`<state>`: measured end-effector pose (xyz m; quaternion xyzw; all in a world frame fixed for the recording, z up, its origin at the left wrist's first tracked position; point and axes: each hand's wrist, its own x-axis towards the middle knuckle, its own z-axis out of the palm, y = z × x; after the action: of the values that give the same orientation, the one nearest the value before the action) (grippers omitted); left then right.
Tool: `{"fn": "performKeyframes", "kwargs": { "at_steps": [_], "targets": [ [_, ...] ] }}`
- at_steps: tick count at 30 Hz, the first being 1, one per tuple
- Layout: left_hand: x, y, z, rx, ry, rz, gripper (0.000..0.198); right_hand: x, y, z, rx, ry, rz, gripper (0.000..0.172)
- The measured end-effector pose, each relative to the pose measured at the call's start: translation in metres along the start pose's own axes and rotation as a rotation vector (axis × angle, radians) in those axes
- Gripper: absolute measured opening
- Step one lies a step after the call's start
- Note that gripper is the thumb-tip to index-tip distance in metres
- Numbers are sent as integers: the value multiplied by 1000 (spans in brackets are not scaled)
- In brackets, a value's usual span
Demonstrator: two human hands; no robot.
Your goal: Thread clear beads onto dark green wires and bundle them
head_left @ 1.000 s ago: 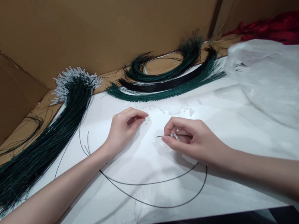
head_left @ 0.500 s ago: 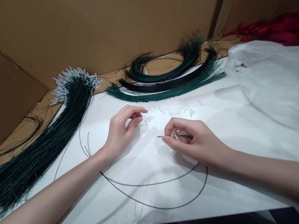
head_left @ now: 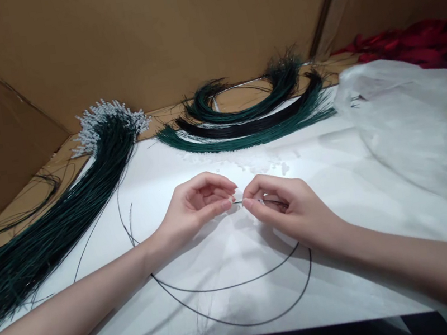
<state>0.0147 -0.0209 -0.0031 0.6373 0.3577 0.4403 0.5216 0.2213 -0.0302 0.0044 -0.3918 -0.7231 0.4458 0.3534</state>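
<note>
My right hand [head_left: 281,199] pinches a thin dark wire [head_left: 225,287], its short tip pointing left from the thumb and forefinger. The wire's long ends curve below in two loops toward my left wrist. My left hand [head_left: 203,199] is closed in a pinch right at that tip, with a small white bead between thumb and forefinger, mostly hidden by the fingers. Beyond both hands, loose white beads [head_left: 263,161] lie scattered on the white sheet [head_left: 229,313].
A thick bundle of dark green wires [head_left: 65,215] with white-beaded ends lies at left. Curved bundles of bare green wire [head_left: 244,140] and black wire [head_left: 243,128] lie at the back. A translucent plastic bag [head_left: 411,120] is at right, red material [head_left: 412,50] behind it. Cardboard walls [head_left: 184,26] enclose the table.
My left hand has come from the scattered beads toward me and to the right, up to the wire's tip. My right hand has stayed almost in place, holding the wire.
</note>
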Motion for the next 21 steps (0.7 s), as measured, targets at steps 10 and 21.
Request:
{"fn": "performKeyframes", "kwargs": {
  "at_steps": [10,21],
  "targets": [
    [2,-1,-1,-40,-17,-47,15,0,-3,-1,-35,16,-17,8],
    [2,-4,-3,-156,-105,-57,25,2,0,0,-34,33,-48,10]
  ]
}}
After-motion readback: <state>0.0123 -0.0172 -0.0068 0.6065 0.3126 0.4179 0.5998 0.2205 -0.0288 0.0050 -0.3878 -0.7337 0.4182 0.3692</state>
